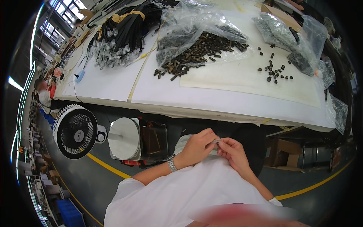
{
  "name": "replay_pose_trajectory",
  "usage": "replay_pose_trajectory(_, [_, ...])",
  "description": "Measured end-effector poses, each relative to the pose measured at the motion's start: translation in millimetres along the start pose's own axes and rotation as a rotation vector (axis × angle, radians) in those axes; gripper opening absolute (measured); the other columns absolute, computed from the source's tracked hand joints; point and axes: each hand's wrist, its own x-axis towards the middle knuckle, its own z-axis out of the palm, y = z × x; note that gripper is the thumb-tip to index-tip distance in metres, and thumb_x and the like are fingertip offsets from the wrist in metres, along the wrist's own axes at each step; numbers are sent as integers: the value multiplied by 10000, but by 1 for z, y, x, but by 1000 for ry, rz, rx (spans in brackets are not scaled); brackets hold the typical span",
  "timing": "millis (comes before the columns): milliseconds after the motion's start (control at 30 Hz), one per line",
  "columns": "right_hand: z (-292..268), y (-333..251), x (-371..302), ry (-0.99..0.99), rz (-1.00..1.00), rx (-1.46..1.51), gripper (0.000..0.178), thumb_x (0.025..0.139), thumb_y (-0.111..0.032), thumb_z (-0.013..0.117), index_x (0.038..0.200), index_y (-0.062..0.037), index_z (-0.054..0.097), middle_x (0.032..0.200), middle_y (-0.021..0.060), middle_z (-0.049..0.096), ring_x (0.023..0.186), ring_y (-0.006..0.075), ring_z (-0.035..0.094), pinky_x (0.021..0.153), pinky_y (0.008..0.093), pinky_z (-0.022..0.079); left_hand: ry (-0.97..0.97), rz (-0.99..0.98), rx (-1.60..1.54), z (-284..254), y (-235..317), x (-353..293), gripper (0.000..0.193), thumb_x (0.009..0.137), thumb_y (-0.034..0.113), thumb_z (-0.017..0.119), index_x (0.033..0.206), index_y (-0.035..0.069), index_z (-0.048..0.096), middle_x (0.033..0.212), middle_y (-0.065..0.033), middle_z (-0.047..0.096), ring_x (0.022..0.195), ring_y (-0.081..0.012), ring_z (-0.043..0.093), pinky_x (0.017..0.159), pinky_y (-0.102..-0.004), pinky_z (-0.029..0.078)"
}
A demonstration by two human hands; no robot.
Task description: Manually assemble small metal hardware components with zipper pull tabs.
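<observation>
Close in front of my body, short of the table's near edge, my left hand [197, 146] and my right hand [233, 153] meet at the fingertips. Both are closed in a pinch around a small thin pale piece [216, 140]; its kind is too small to make out, and fingers cover part of it. On the table beyond lies a heap of short dark cylindrical pieces [204, 48], spilling from a clear plastic bag [181, 36]. Several small dark pieces [271, 70] are scattered farther right. My left wrist carries a metal watch [172, 163].
A bundle of black straps [126, 30] with clear-wrapped ends lies at the table's far left. More plastic bags [278, 30] sit at the right. A white fan [75, 132] stands left of me beside a round white object [124, 138]. Cardboard boxes [283, 153] are under the table.
</observation>
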Motion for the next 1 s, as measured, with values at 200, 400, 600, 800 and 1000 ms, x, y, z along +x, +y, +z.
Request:
replay_pose_trajectory(200, [2,-4,-6,2,67,-4,207,1052,-168,680,1127,17,731,1021,111,773,856,159,753,831,296,622,-82,22,109,-1,3,-3,262,876,-15,712,1128,55,697,955,-87,660,750,-268,692,629,-352,553])
replay_pose_trajectory(400, [-11,4,-3,-39,122,-68,236,1057,-148,662,1190,39,714,1022,130,777,871,183,761,830,310,625,-179,105,212,-2,11,-2,335,886,33,695,1212,61,622,973,-101,632,729,-324,678,614,-404,553])
replay_pose_trajectory(600, [-21,11,-2,-85,199,167,195,1047,-116,666,1180,18,711,1086,146,775,928,201,762,873,324,625,-156,7,60,0,1,-5,300,879,-12,707,1170,46,665,1009,-100,668,784,-277,705,654,-348,554])
replay_pose_trajectory(800, [-23,8,-1,-101,258,247,151,1021,-94,700,1137,3,710,1102,142,771,971,207,761,897,329,627,-119,-8,-36,0,-1,-4,270,895,5,718,1161,39,685,1027,-81,696,767,-237,687,693,-324,540])
replay_pose_trajectory(1000, [-5,-9,-15,-137,118,10,114,1013,-51,702,1097,25,693,1073,167,768,939,206,767,885,317,619,-312,-417,-377,-21,0,0,146,946,96,762,1068,22,727,945,-23,699,801,-79,603,701,-260,488])
